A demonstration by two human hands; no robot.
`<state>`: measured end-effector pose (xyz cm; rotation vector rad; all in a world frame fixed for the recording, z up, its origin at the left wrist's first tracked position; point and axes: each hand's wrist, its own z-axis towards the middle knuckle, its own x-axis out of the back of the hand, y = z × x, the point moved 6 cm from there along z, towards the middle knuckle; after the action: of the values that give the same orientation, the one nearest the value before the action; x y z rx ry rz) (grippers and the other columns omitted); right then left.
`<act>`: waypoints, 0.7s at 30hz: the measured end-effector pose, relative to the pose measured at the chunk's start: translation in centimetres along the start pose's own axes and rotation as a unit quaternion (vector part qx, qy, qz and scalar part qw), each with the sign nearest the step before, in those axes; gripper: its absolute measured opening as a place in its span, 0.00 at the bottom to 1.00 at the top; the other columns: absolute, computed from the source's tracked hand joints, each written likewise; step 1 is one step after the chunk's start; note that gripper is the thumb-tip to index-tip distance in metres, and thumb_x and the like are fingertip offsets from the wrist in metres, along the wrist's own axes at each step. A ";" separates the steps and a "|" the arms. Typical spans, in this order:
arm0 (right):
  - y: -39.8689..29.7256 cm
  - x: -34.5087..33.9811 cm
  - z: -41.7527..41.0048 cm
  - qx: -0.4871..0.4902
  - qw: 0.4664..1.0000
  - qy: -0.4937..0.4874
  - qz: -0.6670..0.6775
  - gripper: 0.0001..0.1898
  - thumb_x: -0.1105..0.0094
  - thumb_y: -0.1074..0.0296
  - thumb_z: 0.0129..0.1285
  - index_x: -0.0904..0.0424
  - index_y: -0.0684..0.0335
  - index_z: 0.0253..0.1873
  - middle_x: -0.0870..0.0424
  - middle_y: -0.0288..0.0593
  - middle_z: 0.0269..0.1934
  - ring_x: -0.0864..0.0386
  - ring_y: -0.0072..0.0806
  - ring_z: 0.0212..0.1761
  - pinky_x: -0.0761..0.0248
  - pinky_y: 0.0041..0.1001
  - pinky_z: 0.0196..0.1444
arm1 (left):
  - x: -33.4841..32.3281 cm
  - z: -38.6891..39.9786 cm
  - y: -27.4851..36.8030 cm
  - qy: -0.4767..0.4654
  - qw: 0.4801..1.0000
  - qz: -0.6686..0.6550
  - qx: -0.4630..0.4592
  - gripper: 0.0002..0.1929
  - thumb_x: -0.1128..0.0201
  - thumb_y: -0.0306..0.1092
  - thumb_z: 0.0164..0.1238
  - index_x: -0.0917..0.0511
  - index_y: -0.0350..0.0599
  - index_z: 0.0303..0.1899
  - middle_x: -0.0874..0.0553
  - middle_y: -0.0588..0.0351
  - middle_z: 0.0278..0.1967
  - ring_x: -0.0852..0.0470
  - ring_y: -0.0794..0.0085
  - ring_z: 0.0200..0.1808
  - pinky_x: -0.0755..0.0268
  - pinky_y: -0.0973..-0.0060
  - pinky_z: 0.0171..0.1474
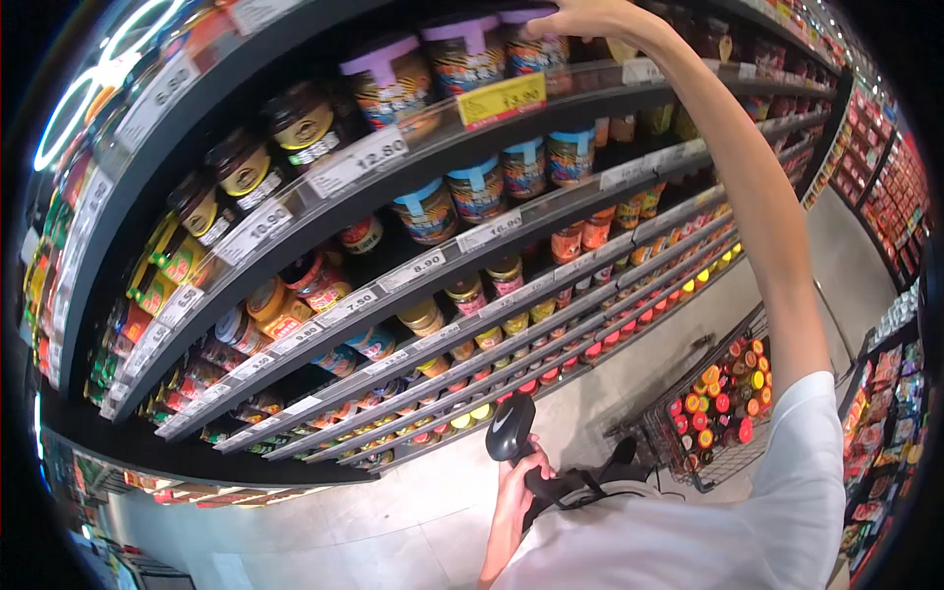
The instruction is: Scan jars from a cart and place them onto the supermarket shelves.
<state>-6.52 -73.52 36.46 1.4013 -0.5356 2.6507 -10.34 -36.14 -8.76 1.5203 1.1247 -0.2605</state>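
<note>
A black handheld barcode scanner is in my left hand, low in front of my body, its head towards the shelves. My right arm stretches up to a high shelf. There my right hand is at a jar with a purple lid, fingers at the lid; the picture's top edge cuts off part of the hand, so its grip is unclear. Two similar purple-topped jars stand to the left, above a yellow price tag. Blue-lidded jars stand one shelf below.
Dark-lidded jars stand left on the same shelf. Price tags line the shelf edges. A wire shopping cart filled with lidded jars stands on the floor to my right. More stocked shelves rise at the far right.
</note>
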 end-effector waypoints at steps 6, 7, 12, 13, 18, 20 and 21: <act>0.0 -3.1 -15.7 -0.107 0.982 0.083 0.131 0.16 0.45 0.60 0.59 0.18 0.65 0.43 0.17 0.43 0.35 0.27 0.21 0.29 0.33 0.21 0.29 | -0.9 0.8 -0.8 0.070 0.996 0.039 0.030 0.19 0.43 0.23 0.52 0.34 0.36 0.47 0.26 0.54 0.26 0.27 0.69 0.20 0.27 0.70 0.28; 0.0 -4.2 -19.5 -0.026 0.962 0.125 0.241 0.11 0.49 0.70 0.62 0.22 0.69 0.44 0.19 0.43 0.42 0.26 0.19 0.33 0.32 0.20 0.34 | -0.5 1.2 -1.1 0.080 0.996 0.033 0.030 0.19 0.43 0.24 0.52 0.33 0.36 0.48 0.26 0.54 0.27 0.27 0.69 0.20 0.28 0.70 0.28; 11.2 -18.2 -46.1 -0.334 0.756 0.062 0.559 0.12 0.50 0.64 0.67 0.24 0.66 0.34 0.21 0.37 0.27 0.26 0.18 0.29 0.34 0.19 0.32 | -4.0 5.2 -4.1 0.046 0.991 0.075 0.102 0.17 0.41 0.26 0.56 0.31 0.41 0.49 0.25 0.56 0.28 0.27 0.72 0.21 0.29 0.72 0.28; 13.3 -21.8 -53.6 -0.440 0.731 0.095 0.512 0.11 0.52 0.66 0.66 0.23 0.65 0.34 0.22 0.36 0.27 0.28 0.17 0.27 0.36 0.18 0.31 | -4.9 6.1 -5.1 0.046 0.988 0.081 0.124 0.17 0.42 0.26 0.57 0.31 0.41 0.49 0.26 0.57 0.27 0.28 0.73 0.22 0.29 0.72 0.28; 14.6 -29.6 -81.5 -0.738 0.534 0.159 0.381 0.04 0.48 0.75 0.58 0.22 0.65 0.34 0.20 0.37 0.24 0.28 0.20 0.18 0.35 0.22 0.20 | -6.9 9.5 -9.9 0.060 0.967 0.125 0.215 0.16 0.41 0.29 0.58 0.30 0.41 0.49 0.28 0.57 0.25 0.30 0.73 0.22 0.32 0.73 0.28; 16.5 -28.9 -88.1 -0.768 0.582 0.117 0.241 0.04 0.45 0.75 0.56 0.22 0.66 0.36 0.19 0.41 0.26 0.26 0.25 0.21 0.32 0.25 0.24 | -8.9 10.2 -11.6 0.073 0.958 0.140 0.241 0.16 0.41 0.29 0.59 0.30 0.42 0.49 0.28 0.57 0.25 0.30 0.73 0.22 0.33 0.72 0.29; 17.8 -27.9 -90.1 -0.771 0.627 0.061 0.099 0.06 0.42 0.75 0.54 0.23 0.67 0.38 0.19 0.44 0.28 0.23 0.29 0.24 0.29 0.28 0.27 | -9.9 10.5 -12.5 0.075 0.954 0.152 0.247 0.16 0.41 0.29 0.59 0.30 0.42 0.49 0.28 0.57 0.25 0.30 0.73 0.22 0.33 0.72 0.29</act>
<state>-65.32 -56.45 -37.43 0.4774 -2.1737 1.1680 -20.49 -51.66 -13.10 2.1640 0.9635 -0.2267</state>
